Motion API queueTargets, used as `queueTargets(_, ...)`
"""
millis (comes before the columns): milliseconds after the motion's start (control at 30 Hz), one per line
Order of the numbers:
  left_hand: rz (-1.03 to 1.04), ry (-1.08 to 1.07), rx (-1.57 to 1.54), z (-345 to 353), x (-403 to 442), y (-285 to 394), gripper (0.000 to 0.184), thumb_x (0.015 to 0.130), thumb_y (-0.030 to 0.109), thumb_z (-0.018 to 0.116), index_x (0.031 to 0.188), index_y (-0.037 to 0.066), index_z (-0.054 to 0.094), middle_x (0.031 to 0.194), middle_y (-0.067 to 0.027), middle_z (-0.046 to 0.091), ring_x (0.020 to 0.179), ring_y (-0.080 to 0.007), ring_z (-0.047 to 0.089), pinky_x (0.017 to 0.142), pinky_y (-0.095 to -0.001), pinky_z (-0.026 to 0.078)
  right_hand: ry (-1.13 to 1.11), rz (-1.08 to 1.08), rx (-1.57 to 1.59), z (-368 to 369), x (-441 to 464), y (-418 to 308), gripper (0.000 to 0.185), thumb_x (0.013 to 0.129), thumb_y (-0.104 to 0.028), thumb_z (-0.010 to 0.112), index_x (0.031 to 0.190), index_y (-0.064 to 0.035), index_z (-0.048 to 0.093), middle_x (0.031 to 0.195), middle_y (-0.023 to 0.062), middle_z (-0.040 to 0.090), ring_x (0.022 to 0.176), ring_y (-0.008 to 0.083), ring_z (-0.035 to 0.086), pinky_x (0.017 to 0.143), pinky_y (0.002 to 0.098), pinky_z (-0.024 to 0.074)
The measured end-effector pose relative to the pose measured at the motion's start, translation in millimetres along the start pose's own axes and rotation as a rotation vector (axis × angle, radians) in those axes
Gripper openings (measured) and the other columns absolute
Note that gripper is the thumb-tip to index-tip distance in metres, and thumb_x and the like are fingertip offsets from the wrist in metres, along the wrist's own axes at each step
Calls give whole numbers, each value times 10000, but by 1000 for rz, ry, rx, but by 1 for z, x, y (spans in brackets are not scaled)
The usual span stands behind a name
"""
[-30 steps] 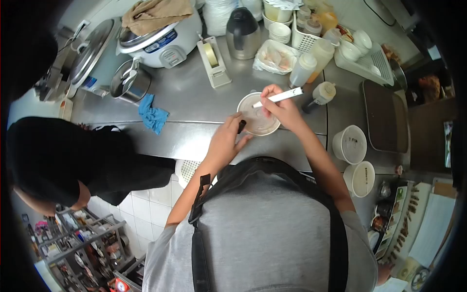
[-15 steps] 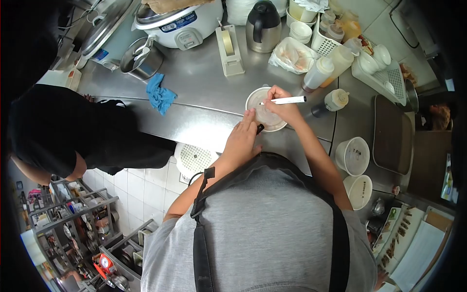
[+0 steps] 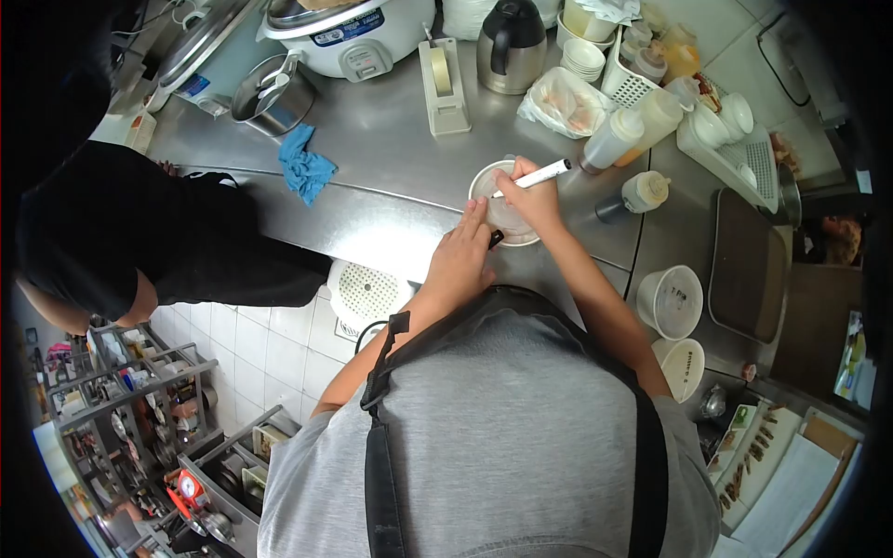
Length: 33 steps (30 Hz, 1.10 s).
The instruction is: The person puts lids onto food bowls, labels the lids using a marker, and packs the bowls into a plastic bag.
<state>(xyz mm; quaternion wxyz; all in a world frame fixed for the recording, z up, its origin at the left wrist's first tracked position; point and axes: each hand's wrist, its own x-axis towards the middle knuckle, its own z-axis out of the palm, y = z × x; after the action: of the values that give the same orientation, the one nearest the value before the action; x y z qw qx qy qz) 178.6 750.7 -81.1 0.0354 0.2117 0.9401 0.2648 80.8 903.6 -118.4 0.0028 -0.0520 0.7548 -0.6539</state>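
A white marker (image 3: 542, 175) is gripped in my right hand (image 3: 537, 203), its tip down on the clear lid of a round tub (image 3: 508, 221) at the counter's front. Against the lid's left side rest the extended fingers of my left hand (image 3: 459, 258). A small black marker cap (image 3: 496, 239) pokes out from that hand, held by its lower fingers. My right hand covers part of the lid, so any writing under it cannot be made out.
Two lidded tubs with dark writing, one at the back (image 3: 670, 302) and one nearer (image 3: 679, 368), stand at right. A dark sauce bottle (image 3: 634, 197), tape dispenser (image 3: 445, 88), blue cloth (image 3: 305, 166) and thermal jug (image 3: 512, 51) surround the work area. Another person (image 3: 139, 232) stands at left.
The marker's rear end has tipped up and slightly left as my right hand shifts on the lid. My left hand stays nearly still, while the whole view has shifted a little.
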Motion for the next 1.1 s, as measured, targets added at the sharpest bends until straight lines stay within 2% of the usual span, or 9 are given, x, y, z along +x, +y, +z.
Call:
queueTargets(133,-56,-33,-25,-7,0,1,416,628,73,713,965,27,473,1471,-173,268,1360,-301,276,980,-392,422,82,-117,-186,2,2,13,297,744,-185,658,586,-56,442,474,16,450,448,90,406,432,294,344)
queueTargets(267,-70,-37,-45,-8,1,1,394,635,65,704,953,27,475,1474,-144,276,1360,-283,277,986,-382,428,117,-52,-164,5,4,14,294,719,-196,666,589,-49,447,477,38,439,447,119,404,440,322,343)
queueTargets(333,-42,-26,-21,-10,1,1,413,631,53,710,975,22,483,1459,-174,292,1348,-290,304,940,-381,460,150,-50,-235,7,3,15,285,714,-199,666,598,-47,456,482,44,440,449,128,407,444,325,347)
queueTargets(433,-22,-15,-16,-10,1,0,426,627,41,711,989,20,487,1447,-190,309,1338,-296,324,923,-380,475,173,-138,-338,10,1,4,304,705,-130,673,567,-51,414,491,21,433,469,88,376,439,294,326)
queueTargets(567,-34,-22,-1,-10,2,0,415,648,51,701,1009,14,499,1445,-179,319,1333,-282,335,937,-371,473,110,-125,-348,7,1,8,307,697,-131,676,568,-48,411,489,32,416,467,99,367,438,301,318)
queueTargets(667,-99,-15,-77,-10,3,1,329,675,64,673,956,32,506,1456,-111,328,1342,-263,315,969,-380,447,104,-113,-365,7,0,9,300,698,-117,670,568,-49,409,488,25,413,471,91,364,436,294,312)
queueTargets(733,-96,-7,-75,-7,3,-1,322,690,68,660,975,28,516,1448,-109,341,1339,-259,320,964,-379,450,127,-104,-281,7,0,12,295,697,-106,663,565,-48,405,488,22,413,474,84,363,435,292,312)
queueTargets(833,-92,8,-88,-7,5,-3,318,707,69,642,999,23,524,1443,-108,351,1339,-257,321,960,-378,452,194,-48,-267,5,2,18,263,683,-220,657,605,-39,484,516,62,495,451,180,455,456,353,371)
queueTargets(1100,-87,-20,-38,-7,6,-3,383,736,79,627,1102,18,528,1443,-98,354,1339,-247,323,953,-376,457,116,-77,-429,4,1,15,266,691,-200,657,602,-32,472,511,72,497,445,184,445,459,354,376)
